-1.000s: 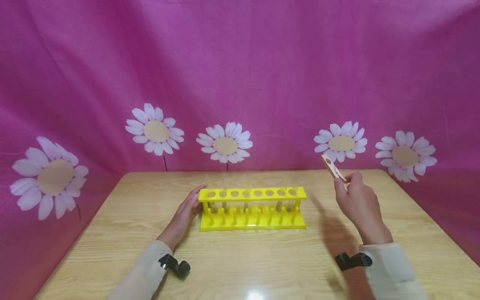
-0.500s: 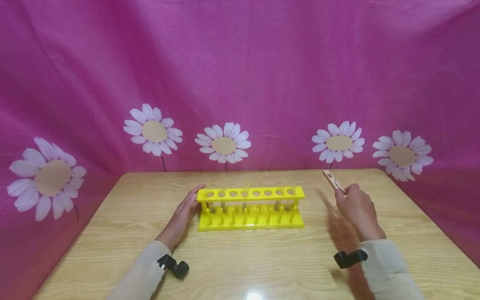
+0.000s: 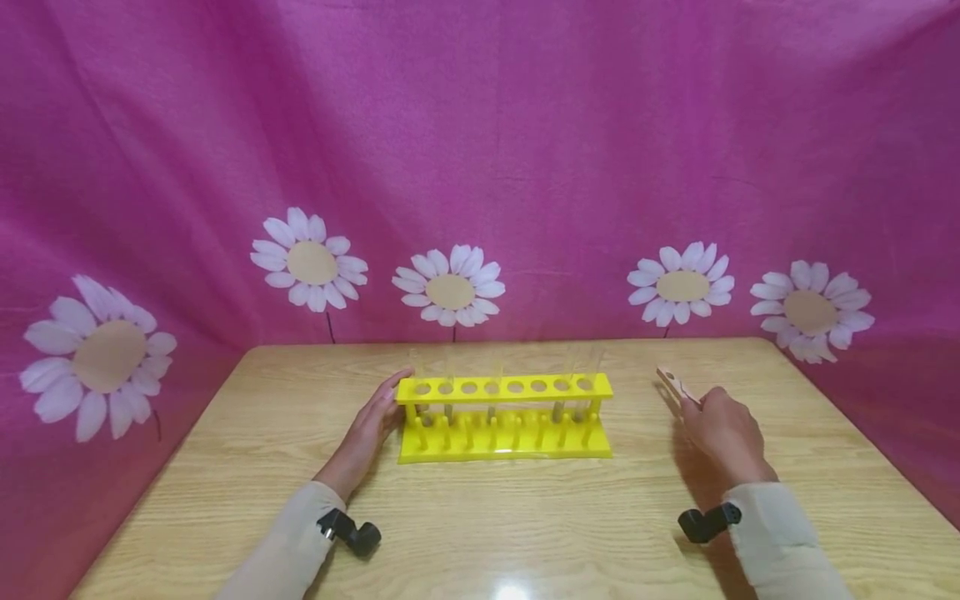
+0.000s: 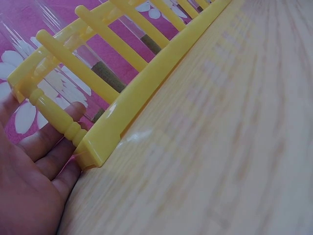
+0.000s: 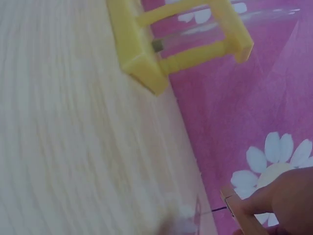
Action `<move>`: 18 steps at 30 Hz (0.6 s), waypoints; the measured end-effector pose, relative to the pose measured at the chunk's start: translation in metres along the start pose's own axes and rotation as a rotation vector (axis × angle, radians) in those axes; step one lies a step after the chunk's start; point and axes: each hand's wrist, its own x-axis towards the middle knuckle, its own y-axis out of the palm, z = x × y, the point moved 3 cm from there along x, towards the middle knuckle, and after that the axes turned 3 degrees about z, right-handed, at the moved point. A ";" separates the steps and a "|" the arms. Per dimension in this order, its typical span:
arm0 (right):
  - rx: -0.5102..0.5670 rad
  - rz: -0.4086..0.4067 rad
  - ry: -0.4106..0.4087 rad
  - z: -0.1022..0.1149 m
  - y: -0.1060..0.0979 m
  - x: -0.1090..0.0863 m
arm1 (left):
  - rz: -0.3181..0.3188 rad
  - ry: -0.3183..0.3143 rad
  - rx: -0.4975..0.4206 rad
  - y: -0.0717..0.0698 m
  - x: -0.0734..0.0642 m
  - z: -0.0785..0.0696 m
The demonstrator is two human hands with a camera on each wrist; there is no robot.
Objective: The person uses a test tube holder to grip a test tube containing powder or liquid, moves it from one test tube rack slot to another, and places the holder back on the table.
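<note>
A yellow test tube rack (image 3: 504, 446) stands upright mid-table, with several clear test tubes (image 3: 558, 411) in its holes. Dark material (image 4: 107, 76) fills the bottoms of tubes in the left wrist view. At the rack's left end my left hand (image 3: 363, 433) rests, its fingers (image 4: 41, 142) extended behind the end post. To the right, apart from the rack, my right hand (image 3: 723, 429) grips a wooden spring clamp, a test tube clamp (image 3: 675, 383) with a round notch, its tip pointing away and to the left. The right wrist view shows only part of this hand.
The wood-grain table (image 3: 480, 517) has its far edge behind the rack. Right behind it hangs a magenta cloth (image 3: 555, 167) printed with white daisies, which also runs along both sides. Black wrist cameras (image 3: 708, 523) sit at both sleeves.
My right hand has come down and nearer with the clamp, whose tip has dropped from in front of a daisy to over the table. The left hand and rack have stayed put.
</note>
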 end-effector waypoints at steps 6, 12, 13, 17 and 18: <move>-0.014 0.046 0.035 -0.010 0.001 0.002 | 0.006 0.001 -0.004 -0.001 0.001 0.002; -0.036 0.052 0.056 -0.015 0.002 0.005 | -0.003 -0.009 -0.005 -0.001 0.002 0.001; -0.037 0.052 0.059 -0.016 0.003 0.005 | -0.006 -0.013 -0.004 -0.001 0.002 0.001; -0.042 0.050 0.061 -0.018 0.004 0.005 | -0.002 -0.013 -0.002 0.000 0.001 0.001; -0.041 0.050 0.061 -0.019 0.004 0.005 | -0.001 -0.014 0.000 0.001 0.001 0.001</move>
